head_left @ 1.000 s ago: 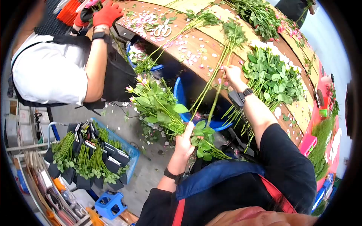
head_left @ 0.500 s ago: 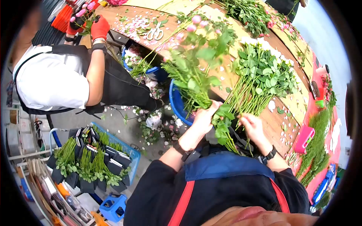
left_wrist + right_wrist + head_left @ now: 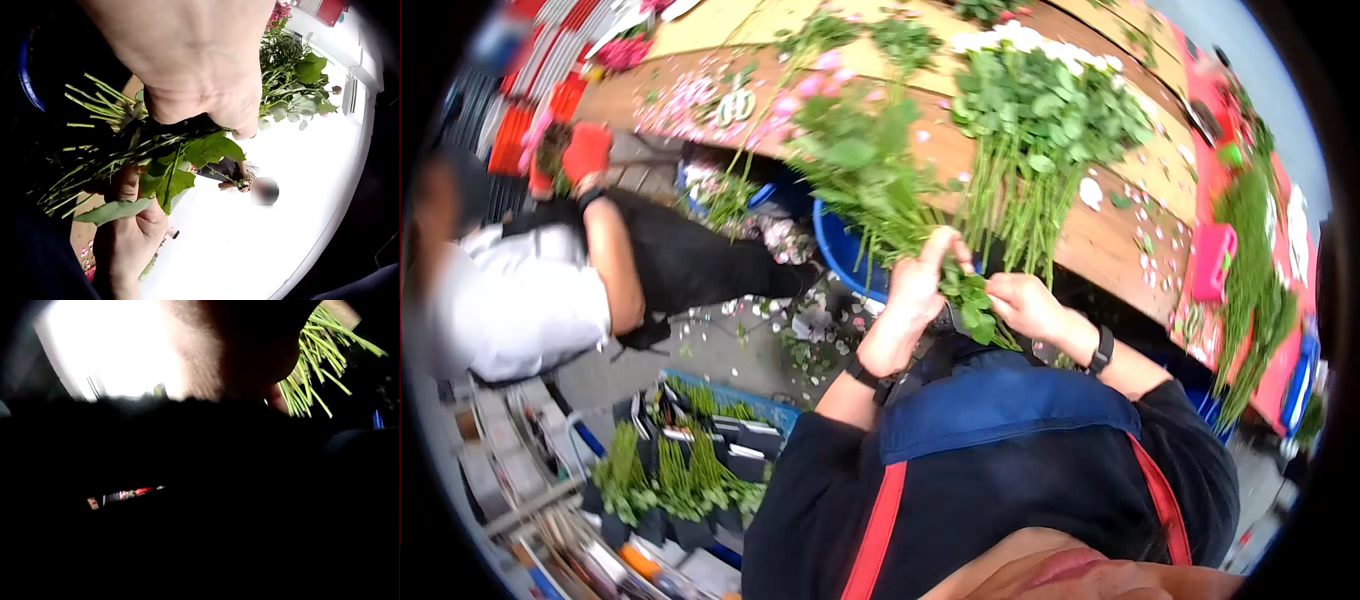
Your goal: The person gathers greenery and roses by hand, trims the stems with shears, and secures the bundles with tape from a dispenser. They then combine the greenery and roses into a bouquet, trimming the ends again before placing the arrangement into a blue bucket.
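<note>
Flower bunch (image 3: 855, 165) just above centre of head frame. Left hand (image 3: 920, 285) fingers clamped round stems (image 3: 69, 172), blooms (image 3: 810, 85) clear, likely avoiding crushing; right hand (image 3: 1030, 303) fingers curled onto stems lower down, probably keeping them gathered.

Brown wooden table (image 3: 1105, 238) is stretching across scene, yellow boards (image 3: 700, 35) lying on it. White-flowered bunch (image 3: 1050, 105) is resting there, stems overhanging near edge. Scissors (image 3: 733, 104) are lying among scattered pink petals (image 3: 675, 105); leafy stems (image 3: 907, 45) are lying on boards. Pink surface (image 3: 1268, 394) at right is carrying pink case (image 3: 1212, 262) and feathery greenery (image 3: 1248, 235). Grey floor (image 3: 640, 365) is holding fallen petals (image 3: 810, 325) and leafy scraps.
</note>
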Demonstrator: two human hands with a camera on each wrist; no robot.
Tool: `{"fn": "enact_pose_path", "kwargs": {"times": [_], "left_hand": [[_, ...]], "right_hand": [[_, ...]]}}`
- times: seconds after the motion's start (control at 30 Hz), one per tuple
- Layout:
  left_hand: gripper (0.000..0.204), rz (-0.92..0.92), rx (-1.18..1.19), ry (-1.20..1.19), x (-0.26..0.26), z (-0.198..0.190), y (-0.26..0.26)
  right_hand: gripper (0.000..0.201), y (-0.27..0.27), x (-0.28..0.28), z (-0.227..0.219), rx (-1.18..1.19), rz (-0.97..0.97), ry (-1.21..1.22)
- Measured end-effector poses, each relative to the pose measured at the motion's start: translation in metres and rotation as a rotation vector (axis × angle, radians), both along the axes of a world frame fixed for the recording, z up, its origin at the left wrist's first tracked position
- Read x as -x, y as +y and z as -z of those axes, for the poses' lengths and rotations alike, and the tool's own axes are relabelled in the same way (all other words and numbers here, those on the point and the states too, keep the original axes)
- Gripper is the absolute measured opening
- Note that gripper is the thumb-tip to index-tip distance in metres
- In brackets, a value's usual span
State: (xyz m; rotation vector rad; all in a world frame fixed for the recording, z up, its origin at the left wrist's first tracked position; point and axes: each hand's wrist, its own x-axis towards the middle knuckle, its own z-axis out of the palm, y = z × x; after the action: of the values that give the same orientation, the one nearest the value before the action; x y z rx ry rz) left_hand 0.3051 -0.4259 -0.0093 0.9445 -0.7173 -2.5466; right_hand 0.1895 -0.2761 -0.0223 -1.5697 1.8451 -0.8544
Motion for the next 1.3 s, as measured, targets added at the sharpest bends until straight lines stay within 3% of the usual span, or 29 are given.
{"fn": "enact_pose_path", "kwargs": {"times": [0.03,0.1,0.17,0.23,0.3,0.37,0.4,0.43,0.53,0.63,0.7,0.8,0.87,0.9,0.97,1.1,1.17,1.23,1.3], "left_hand": [[0.016,-0.021,-0.047,0.009,-0.001,0.005,0.002],[0.024,-0.04,0.005,0.076,-0.002,0.015,0.002],[0.031,-0.03,0.024,0.156,-0.007,0.024,-0.001],[0.035,-0.02,0.032,0.139,-0.008,0.026,-0.002],[0.035,-0.018,0.041,0.117,-0.007,0.033,-0.003],[0.035,-0.009,0.048,0.068,-0.005,0.033,0.0],[0.034,-0.008,0.054,0.046,-0.003,0.033,0.001],[0.034,-0.015,0.048,0.022,-0.002,0.031,0.003],[0.033,-0.006,0.036,-0.028,-0.002,0.032,0.005],[0.033,0.006,0.05,-0.005,-0.007,0.036,0.005],[0.032,-0.027,0.016,-0.033,-0.01,0.034,0.003],[0.031,-0.069,-0.012,-0.02,-0.013,0.031,-0.004],[0.03,-0.076,-0.02,0.029,-0.013,0.036,-0.012],[0.029,-0.074,-0.033,0.044,-0.012,0.037,-0.016],[0.029,-0.066,-0.024,0.082,-0.005,0.035,-0.022],[0.027,-0.016,-0.045,0.111,0.017,0.033,-0.026],[0.029,0.0,-0.067,0.094,0.029,0.032,-0.024],[0.027,0.005,-0.092,0.107,0.039,0.028,-0.02],[0.024,0.125,-0.1,0.174,0.043,0.044,-0.017]], "right_hand": [[0.015,0.0,0.008,0.001,-0.018,0.003,-0.1],[0.02,-0.001,0.033,0.009,-0.015,0.272,-0.155],[0.02,-0.004,0.078,0.029,-0.103,0.656,-0.107],[0.022,-0.006,0.125,0.049,-0.128,0.816,0.057],[0.026,-0.028,0.144,0.054,-0.175,0.827,-0.02],[0.03,-0.06,0.151,0.061,-0.192,0.731,0.088],[0.037,-0.079,0.154,0.068,-0.23,0.774,0.166],[0.044,-0.098,0.155,0.057,-0.424,0.807,0.185],[0.053,-0.131,0.153,0.056,-0.579,0.889,0.232],[0.032,-0.137,0.167,0.075,-0.541,0.99,0.072],[0.029,-0.127,0.172,0.082,-0.429,1.08,-0.013],[0.034,-0.118,0.174,0.09,-0.055,1.195,-0.015],[0.023,-0.105,0.173,0.079,0.19,1.066,-0.483],[0.019,-0.093,0.157,0.05,0.298,0.999,-0.705],[0.015,-0.069,0.134,0.009,0.298,0.908,-0.763],[0.018,-0.02,0.101,-0.027,0.246,0.783,-0.777],[0.021,0.0,0.086,-0.018,0.235,0.76,-0.844],[0.021,0.012,0.065,-0.011,0.168,0.776,-0.687],[0.02,0.015,0.043,-0.006,0.195,0.728,-0.417]]}}
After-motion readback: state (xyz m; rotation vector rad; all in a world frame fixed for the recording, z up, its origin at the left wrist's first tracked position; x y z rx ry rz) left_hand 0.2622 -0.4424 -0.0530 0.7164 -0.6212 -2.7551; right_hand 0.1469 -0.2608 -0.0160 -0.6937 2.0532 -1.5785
